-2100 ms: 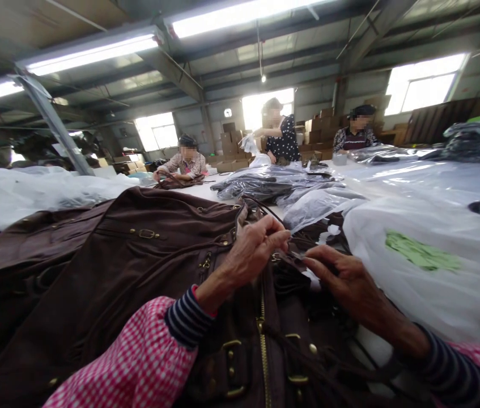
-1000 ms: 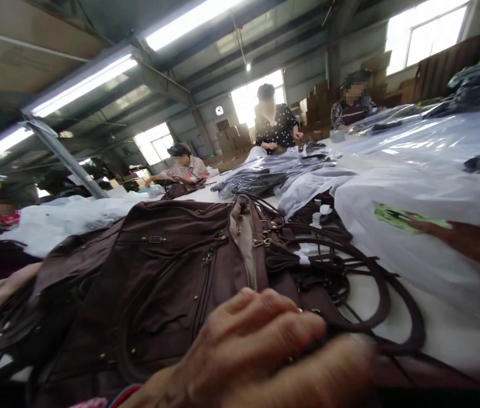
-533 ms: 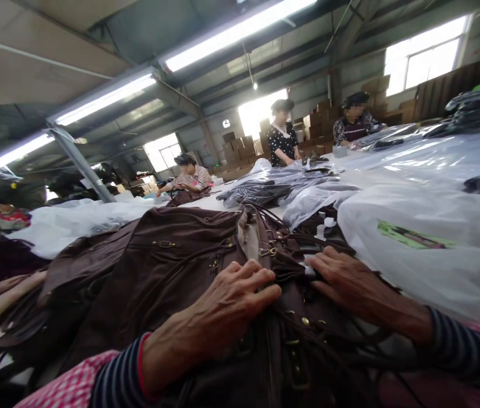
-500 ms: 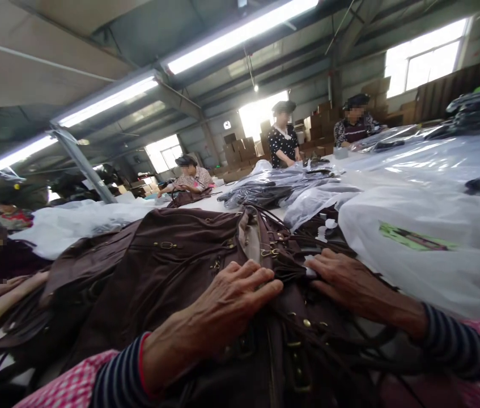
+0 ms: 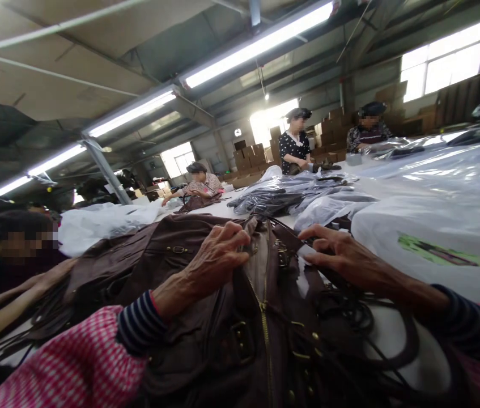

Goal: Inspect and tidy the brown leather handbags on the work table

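A dark brown bag (image 5: pixel 209 317) with brass buckles, straps and a long zipper (image 5: pixel 264 323) lies in front of me. My left hand (image 5: pixel 218 255) has its fingers curled on the bag's upper part, left of the zipper. Across from it, my right hand (image 5: pixel 342 255) is closed at the bag's right edge, thumb and forefinger pinching where a small white piece shows. A jagged white scrap (image 5: pixel 302 277) appears just below those fingers. Dark cords and a strap (image 5: pixel 405 345) loop under my right wrist.
More brown pieces (image 5: pixel 107 260) spread left, where a co-worker's arms (image 5: pixel 22 300) reach over them. White plastic sheeting (image 5: pixel 393 226) with a green label covers the right side. Clear-wrapped dark goods (image 5: pixel 269 192) lie beyond. Several people work across the table, with cardboard boxes (image 5: pixel 250 158) behind.
Both my hands have moved up and apart, the left one leftward. The bag's front is spread wider, baring more of the zipper. The view has shifted left.
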Demonstrator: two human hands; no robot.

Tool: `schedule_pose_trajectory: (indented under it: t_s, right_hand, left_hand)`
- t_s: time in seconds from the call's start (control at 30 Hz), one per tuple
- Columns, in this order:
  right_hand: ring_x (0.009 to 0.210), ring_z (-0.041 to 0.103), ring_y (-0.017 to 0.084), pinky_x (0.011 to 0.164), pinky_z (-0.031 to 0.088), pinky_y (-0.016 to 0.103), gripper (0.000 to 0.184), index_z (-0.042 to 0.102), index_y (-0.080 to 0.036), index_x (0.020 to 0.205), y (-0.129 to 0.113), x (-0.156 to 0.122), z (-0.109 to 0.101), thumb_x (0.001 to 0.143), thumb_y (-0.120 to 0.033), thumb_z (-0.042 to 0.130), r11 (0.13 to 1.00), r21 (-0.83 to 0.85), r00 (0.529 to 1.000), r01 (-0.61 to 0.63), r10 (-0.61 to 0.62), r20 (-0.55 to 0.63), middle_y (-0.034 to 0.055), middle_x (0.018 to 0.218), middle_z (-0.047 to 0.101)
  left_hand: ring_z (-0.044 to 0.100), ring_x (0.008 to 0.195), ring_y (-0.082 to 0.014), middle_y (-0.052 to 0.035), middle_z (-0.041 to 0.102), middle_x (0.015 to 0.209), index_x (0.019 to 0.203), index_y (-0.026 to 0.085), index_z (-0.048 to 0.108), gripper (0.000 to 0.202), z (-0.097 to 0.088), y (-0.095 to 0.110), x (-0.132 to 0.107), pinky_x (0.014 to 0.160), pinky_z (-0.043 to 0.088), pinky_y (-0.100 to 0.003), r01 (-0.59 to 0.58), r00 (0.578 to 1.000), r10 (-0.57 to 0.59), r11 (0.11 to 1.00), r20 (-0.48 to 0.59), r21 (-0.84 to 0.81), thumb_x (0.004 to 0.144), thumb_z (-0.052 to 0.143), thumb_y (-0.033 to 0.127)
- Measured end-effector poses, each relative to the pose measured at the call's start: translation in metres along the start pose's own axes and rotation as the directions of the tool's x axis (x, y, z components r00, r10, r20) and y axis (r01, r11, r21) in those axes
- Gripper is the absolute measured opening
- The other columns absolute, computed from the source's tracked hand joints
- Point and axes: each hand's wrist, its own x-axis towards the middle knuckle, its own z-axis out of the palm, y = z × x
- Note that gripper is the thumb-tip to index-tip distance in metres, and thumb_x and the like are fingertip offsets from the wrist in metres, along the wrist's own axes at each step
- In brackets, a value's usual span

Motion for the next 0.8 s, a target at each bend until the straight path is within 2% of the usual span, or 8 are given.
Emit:
schedule_pose_trajectory:
  t_s: [0.07,0.13,0.23,0.3,0.4,0.53,0.67,0.8]
  right_hand:
    - [0.074,0.062,0.018,0.066,0.041,0.026,0.032,0.065,-0.025,0.118,-0.021,0.021,0.005,0.090,-0.037,0.057,0.999,-0.025,0.998,0.044,-0.045,-0.033,0.0000,0.084,0.069]
    - [0.075,0.063,0.019,0.064,0.037,0.026,0.029,0.066,-0.023,0.115,-0.038,0.041,0.016,0.088,-0.028,0.056,0.973,-0.209,0.994,0.098,-0.104,-0.018,0.0027,0.086,0.070]
    - [0.071,0.063,0.021,0.059,0.033,0.028,0.020,0.068,-0.017,0.101,-0.056,0.065,0.039,0.085,-0.020,0.058,0.835,-0.491,0.960,0.249,-0.145,0.239,0.0079,0.082,0.070]
    - [0.070,0.064,0.022,0.058,0.033,0.029,0.010,0.069,-0.016,0.089,-0.064,0.077,0.051,0.081,-0.019,0.064,0.762,-0.538,0.908,0.360,-0.152,0.391,0.0098,0.080,0.071]
    - [0.072,0.066,0.023,0.061,0.039,0.029,0.013,0.069,-0.017,0.090,-0.076,0.095,0.061,0.078,-0.020,0.067,0.775,-0.482,0.879,0.408,-0.191,0.437,0.0097,0.082,0.071]
    - [0.085,0.067,0.028,0.071,0.047,0.033,0.023,0.067,-0.015,0.106,-0.081,0.115,0.081,0.086,-0.025,0.061,0.891,-0.350,0.933,0.287,-0.179,0.311,0.0151,0.097,0.072]
    - [0.093,0.066,0.028,0.079,0.050,0.034,0.018,0.066,-0.015,0.104,-0.066,0.122,0.112,0.089,-0.022,0.060,0.948,-0.233,0.953,0.217,-0.154,0.263,0.0150,0.104,0.071]
    - [0.091,0.063,0.023,0.077,0.051,0.031,0.012,0.065,-0.016,0.097,-0.051,0.126,0.125,0.091,-0.023,0.056,0.986,-0.051,0.968,0.161,-0.148,0.204,0.0097,0.098,0.070]
  left_hand:
    - [0.042,0.126,-0.0279,-0.0037,0.061,0.132,0.078,0.020,0.068,0.012,-0.009,-0.008,0.001,0.092,0.039,-0.042,0.023,1.000,-0.024,0.999,-0.015,-0.028,0.085,0.068,0.010]
    - [0.043,0.126,-0.0269,-0.0021,0.061,0.134,0.076,0.020,0.067,0.014,-0.014,-0.012,0.000,0.093,0.040,-0.041,0.038,0.999,-0.038,0.998,-0.011,-0.043,0.082,0.067,0.007]
    - [0.045,0.126,-0.0270,-0.0019,0.061,0.133,0.076,0.020,0.066,0.016,-0.015,-0.014,-0.001,0.091,0.042,-0.041,0.061,0.998,-0.062,0.998,-0.027,-0.025,0.078,0.065,0.004]
    - [0.045,0.126,-0.0277,-0.0026,0.061,0.132,0.075,0.020,0.066,0.017,-0.013,-0.015,-0.002,0.089,0.042,-0.041,0.080,0.995,-0.080,0.997,-0.055,-0.004,0.077,0.064,0.003]
    - [0.046,0.124,-0.0271,-0.0035,0.063,0.129,0.075,0.020,0.067,0.021,-0.012,-0.015,-0.004,0.089,0.043,-0.042,0.101,0.988,-0.101,0.995,-0.115,-0.008,0.076,0.060,0.000]
    - [0.047,0.121,-0.0262,-0.0051,0.062,0.129,0.072,0.020,0.066,0.027,-0.017,-0.015,-0.003,0.090,0.045,-0.041,0.126,0.975,-0.135,0.990,-0.177,-0.061,0.071,0.054,-0.004]
    - [0.047,0.122,-0.0257,-0.0045,0.062,0.129,0.075,0.021,0.067,0.028,-0.018,-0.014,0.000,0.092,0.046,-0.040,0.101,0.975,-0.123,0.987,-0.183,-0.126,0.070,0.054,-0.003]
    - [0.050,0.117,-0.0239,-0.0039,0.064,0.125,0.070,0.019,0.066,0.026,-0.014,-0.013,0.005,0.089,0.047,-0.036,0.117,0.968,-0.159,0.969,-0.192,-0.217,0.071,0.054,-0.004]
